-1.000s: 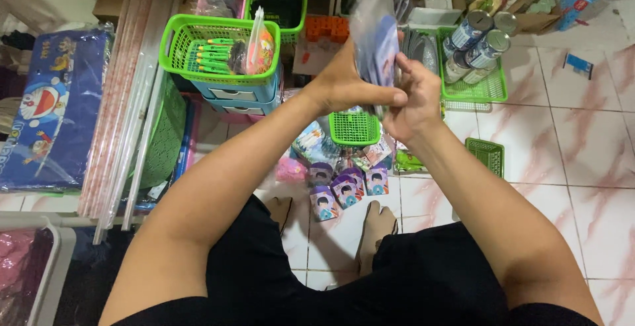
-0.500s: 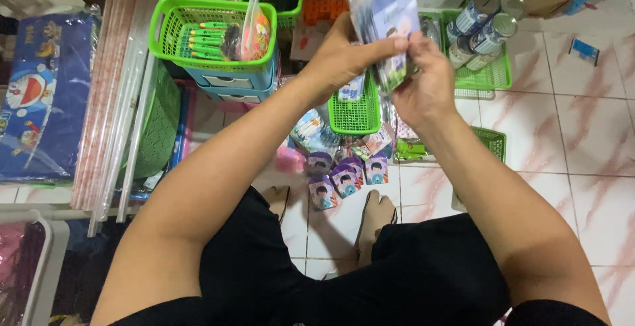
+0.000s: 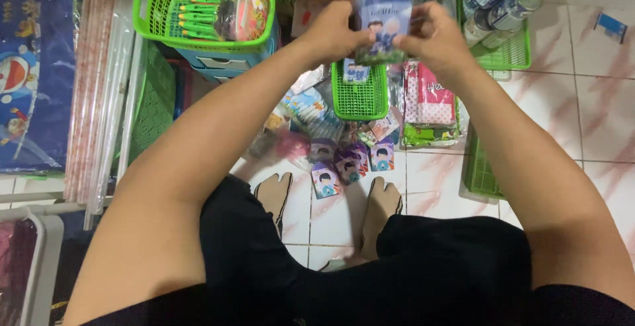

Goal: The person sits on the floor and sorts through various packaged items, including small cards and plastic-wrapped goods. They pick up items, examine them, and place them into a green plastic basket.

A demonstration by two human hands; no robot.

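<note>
My left hand [image 3: 334,31] and my right hand [image 3: 433,35] both grip a clear plastic packet [image 3: 383,25] with a blue cartoon card inside, held up in front of me by its two sides. Directly below it on the floor stands a small green basket [image 3: 360,97] with one similar card lying in it. Several small blue and purple cartoon card packs [image 3: 347,167] lie on the tiles near my feet.
A large green basket [image 3: 198,15] with green pens sits on blue drawers at upper left. A green tray with cans [image 3: 509,31] is at upper right. Pink and green packets [image 3: 430,111] lie by a flat green basket [image 3: 479,167]. Rolled wrapping sheets [image 3: 99,94] lie left.
Both hands have turned the packet from edge-on to face me and now hold it by its sides. The view has tilted down, so the floor items sit higher in the picture.
</note>
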